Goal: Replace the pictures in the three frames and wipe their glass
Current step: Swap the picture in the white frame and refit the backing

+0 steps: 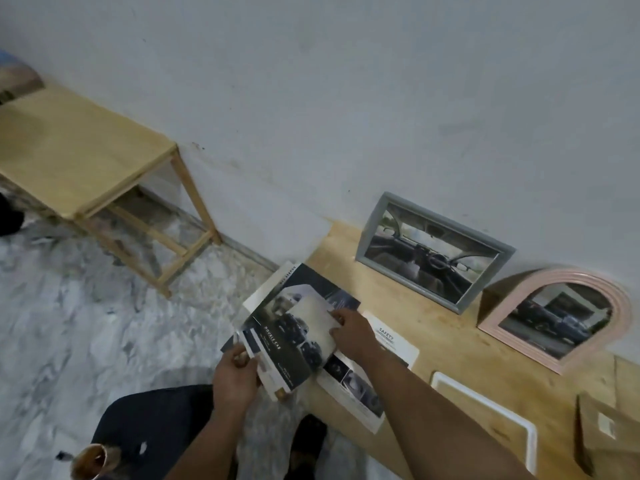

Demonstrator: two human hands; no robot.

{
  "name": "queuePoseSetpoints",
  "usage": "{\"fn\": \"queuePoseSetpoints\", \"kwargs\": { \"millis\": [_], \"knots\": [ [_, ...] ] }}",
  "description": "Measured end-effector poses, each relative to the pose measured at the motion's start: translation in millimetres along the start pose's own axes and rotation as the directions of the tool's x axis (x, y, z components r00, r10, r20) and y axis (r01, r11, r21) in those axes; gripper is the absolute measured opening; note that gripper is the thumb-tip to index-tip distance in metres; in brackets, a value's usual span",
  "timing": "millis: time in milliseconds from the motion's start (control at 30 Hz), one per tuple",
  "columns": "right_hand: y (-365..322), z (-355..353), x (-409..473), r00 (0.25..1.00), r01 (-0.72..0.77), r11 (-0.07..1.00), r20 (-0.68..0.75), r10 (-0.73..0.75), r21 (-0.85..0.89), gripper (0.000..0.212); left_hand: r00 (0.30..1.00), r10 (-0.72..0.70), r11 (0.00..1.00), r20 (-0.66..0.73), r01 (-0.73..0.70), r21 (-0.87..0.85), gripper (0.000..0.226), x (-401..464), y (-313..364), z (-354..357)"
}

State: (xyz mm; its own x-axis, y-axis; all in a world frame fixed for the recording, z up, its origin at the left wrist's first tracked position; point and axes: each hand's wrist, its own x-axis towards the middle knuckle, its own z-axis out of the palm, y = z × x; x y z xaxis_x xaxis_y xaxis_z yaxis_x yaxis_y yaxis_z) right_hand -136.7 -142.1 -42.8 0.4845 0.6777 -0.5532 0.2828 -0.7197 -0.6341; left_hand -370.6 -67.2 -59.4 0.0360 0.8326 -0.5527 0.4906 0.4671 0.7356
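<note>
A stack of glossy printed brochure pages (277, 341) with dark car photographs sticks out past the left end of the long pale wooden tabletop (450, 341), held there by both hands. The left hand (235, 375) grips the stack's lower edge at about 7 o'clock, fingers curled beneath and thumb on top. The right hand (349, 330) pinches a small cream rectangular print (313, 323) lying on the stack, fingers pressed together on its right edge. At 2 o'clock from the stack, the grey rectangular picture frame (434, 251) leans on the white wall (346, 98), showing a car-interior photograph. Further on at 3 o'clock, the pink arched picture frame (557, 315) also leans on the wall, holding a dark truck picture. At 4 o'clock, the white rectangular frame (485, 407) lies flat on the tabletop, beside a brown cardboard backing piece (609, 441). A white card printed "SAFETY" (394, 337) lies just past the right wrist. At 10 o'clock, a small light wooden table (76, 150) stands on the marbled floor (86, 306).
</note>
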Motion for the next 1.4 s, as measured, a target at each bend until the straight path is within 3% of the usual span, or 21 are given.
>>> {"fn": "queuePoseSetpoints", "kwargs": {
  "millis": [100,167,267,333,367,467,567,600,700,767,867,1033,1233,1333,1400],
  "knots": [
    [5,13,15,0.997,-0.001,0.989,0.078,0.013,-0.149,0.047,0.997,0.082,0.927,0.007,-0.079,0.367,0.014,20,-7,-7],
    [15,15,16,0.999,0.049,0.936,0.04,-0.037,-0.35,0.052,0.988,0.151,0.828,0.014,-0.134,0.545,0.018,30,-15,-11],
    [31,1,8,0.988,0.01,0.867,-0.127,-0.084,-0.498,0.055,0.92,0.385,0.556,0.07,-0.291,0.778,0.034,35,-23,-7],
    [49,-15,3,0.985,-0.081,0.866,-0.174,-0.007,-0.494,0.064,0.901,0.403,0.373,0.16,-0.321,0.87,0.047,33,-16,-1],
    [61,-22,0,0.983,-0.126,0.859,-0.177,0.042,-0.496,0.072,0.907,0.395,0.364,0.147,-0.301,0.881,0.054,29,-10,3],
    [90,-35,-7,0.977,-0.214,0.827,-0.128,0.172,-0.52,0.092,0.921,0.383,0.465,0.077,-0.264,0.845,0.074,23,5,11],
    [104,-33,-8,0.979,-0.204,0.797,-0.114,0.169,-0.569,0.101,0.898,0.429,0.468,0.096,-0.312,0.827,0.078,26,7,16],
    [106,-32,-6,0.98,-0.201,0.795,-0.121,0.161,-0.572,0.102,0.873,0.454,0.417,0.177,-0.384,0.824,0.08,32,2,15],
    [108,-34,-1,0.979,-0.203,0.79,-0.135,0.152,-0.579,0.106,0.713,0.472,0.109,0.518,-0.63,0.769,0.074,54,-24,8],
    [107,-36,0,0.978,-0.207,0.785,-0.139,0.154,-0.584,0.107,0.683,0.424,0.028,0.595,-0.667,0.745,0.079,62,-36,5],
    [107,-35,0,0.977,-0.213,0.808,-0.13,0.169,-0.55,0.102,0.737,0.362,0.052,0.57,-0.627,0.777,0.086,57,-41,6],
    [112,-43,-7,0.981,-0.195,0.894,-0.078,0.179,-0.403,0.099,0.742,0.37,0.105,0.559,-0.631,0.769,0.091,49,-38,10],
    [123,-86,-42,0.979,-0.188,0.978,-0.1,0.179,-0.089,0.091,0.753,0.293,0.162,0.589,-0.646,0.746,0.099,38,-34,7],
    [131,-110,-74,0.972,-0.157,0.98,-0.156,0.176,0.125,0.069,0.764,0.271,0.269,0.585,-0.644,0.716,0.092,24,-29,16],
    [139,-124,-97,0.96,-0.131,0.949,-0.201,0.194,0.287,0.056,0.724,0.291,0.365,0.625,-0.688,0.627,0.083,6,-15,35]
  ]
}}
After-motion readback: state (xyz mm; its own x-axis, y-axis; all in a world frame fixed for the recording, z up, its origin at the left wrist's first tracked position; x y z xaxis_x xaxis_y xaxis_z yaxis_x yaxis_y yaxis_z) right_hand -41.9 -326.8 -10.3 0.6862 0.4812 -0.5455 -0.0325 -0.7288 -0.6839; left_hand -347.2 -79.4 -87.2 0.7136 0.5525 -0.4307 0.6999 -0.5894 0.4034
